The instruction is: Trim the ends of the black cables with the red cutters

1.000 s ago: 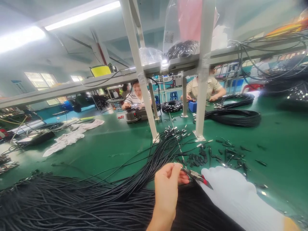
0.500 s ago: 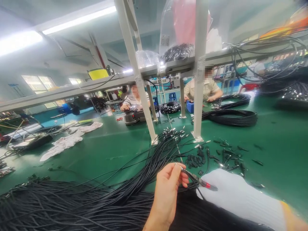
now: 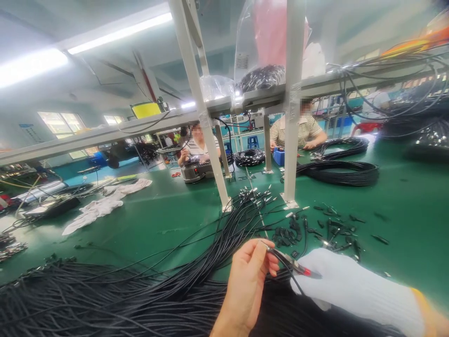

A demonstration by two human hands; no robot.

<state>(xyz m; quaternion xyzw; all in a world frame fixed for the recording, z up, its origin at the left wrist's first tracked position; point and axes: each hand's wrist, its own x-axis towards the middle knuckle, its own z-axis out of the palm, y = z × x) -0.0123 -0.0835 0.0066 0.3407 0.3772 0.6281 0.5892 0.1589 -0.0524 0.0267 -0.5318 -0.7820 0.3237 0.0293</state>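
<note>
Small change from a second ago: the gloved right hand has eased its red-handled pliers back toward 4 o'clock. A bit more of the cable end now shows between the tool and the bare left hand. I'd say that end is still being worked.

Left thumb and forefinger pinch the cable at 6 o'clock, and the right fist is wrapped round the handles.

Count:
- one pliers
- one pinched cable
- two co-workers at 12
- three coils
- loose black bits, too many to count

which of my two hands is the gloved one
The right hand: it wears a white glove and grips the red-handled pliers. The left hand is bare and pinches the end of a thin black wire.
</note>
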